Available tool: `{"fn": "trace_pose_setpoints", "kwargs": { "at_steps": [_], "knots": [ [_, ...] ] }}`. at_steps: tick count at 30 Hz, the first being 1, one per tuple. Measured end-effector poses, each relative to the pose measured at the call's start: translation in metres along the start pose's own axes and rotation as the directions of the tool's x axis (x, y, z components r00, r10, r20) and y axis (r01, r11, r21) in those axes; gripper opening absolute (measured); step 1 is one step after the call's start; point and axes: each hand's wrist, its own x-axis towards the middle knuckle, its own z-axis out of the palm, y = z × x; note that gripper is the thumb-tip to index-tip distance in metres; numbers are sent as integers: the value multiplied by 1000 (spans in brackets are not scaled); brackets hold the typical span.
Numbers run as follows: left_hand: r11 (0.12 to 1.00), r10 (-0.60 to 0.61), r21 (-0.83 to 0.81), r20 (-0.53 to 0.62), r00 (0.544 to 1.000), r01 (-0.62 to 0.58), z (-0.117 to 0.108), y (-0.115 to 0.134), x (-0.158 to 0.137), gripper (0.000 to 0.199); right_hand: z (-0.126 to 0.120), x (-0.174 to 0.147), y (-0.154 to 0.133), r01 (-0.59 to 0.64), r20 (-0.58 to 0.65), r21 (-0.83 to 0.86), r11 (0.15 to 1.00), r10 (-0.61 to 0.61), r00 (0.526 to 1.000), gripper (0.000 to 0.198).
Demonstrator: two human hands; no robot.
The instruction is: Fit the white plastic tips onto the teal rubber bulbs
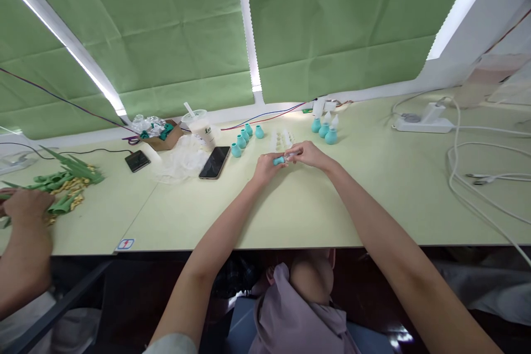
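Observation:
My left hand is closed around a small teal bulb-shaped piece, held sideways just above the table. Against its right end, my right hand pinches a small pale, translucent piece; its exact shape is mostly hidden by the fingers. Just behind the hands lie small clear-white pieces in rows. To the left stand several teal vase-shaped pieces with open tops. On the right is a group of teal bulbs, with white flame-shaped tips on some.
A phone, crumpled clear plastic, a lidded drink cup and a cardboard box are to the left. Farther left, another person's hand is at green and yellow pieces. A power strip and white cables lie right.

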Motion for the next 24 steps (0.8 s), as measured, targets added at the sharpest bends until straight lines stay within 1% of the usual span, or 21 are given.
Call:
{"fn": "trace_pose_setpoints", "kwargs": {
  "at_steps": [2, 5, 9, 12, 14, 15, 17, 19, 21, 23, 24],
  "knots": [
    [999, 9, -33, 7, 1000, -8, -1, 1, -1, 36, -1, 0, -1, -7, 11, 37, 999, 7, 1000, 25],
    [996, 8, -87, -16, 1000, -9, -3, 4, -2, 40, -1, 0, 0, -16, 0, 72, 997, 16, 1000, 28],
    [997, -19, -73, -2, 1000, 18, -2, 5, -2, 41, 1, 1, 5, -24, 16, 53, 998, 23, 1000, 29],
    [997, -47, -56, -27, 999, 45, 1, 3, 0, 50, 1, 1, 6, -41, 24, 41, 998, 40, 999, 29],
    [995, -55, -81, -58, 997, 50, 3, 2, 1, 56, -1, 1, 3, -63, 19, 26, 998, 62, 998, 32],
    [992, -58, -114, -75, 995, 49, 3, 3, 2, 58, -3, 0, 0, -68, 5, 28, 997, 68, 998, 36],
    [974, -73, -222, -126, 989, 44, 1, 4, 4, 57, -8, 0, -5, -54, -65, 72, 996, 58, 996, 53],
    [937, -113, -349, -205, 972, 35, -2, 6, 5, 49, -10, 1, -8, -9, -160, 144, 990, 33, 987, 73],
    [892, -170, -452, -285, 943, 24, -4, 7, 6, 39, -7, 4, -7, 24, -211, 217, 976, 23, 977, 84],
    [840, -221, -543, -325, 919, 10, -4, 8, 7, 33, 5, 7, -5, 14, -171, 301, 953, 39, 985, 89],
    [808, -240, -589, -326, 914, 2, -3, 8, 6, 32, 14, 8, -4, -5, -118, 352, 936, 50, 992, 89]
  ]
}}
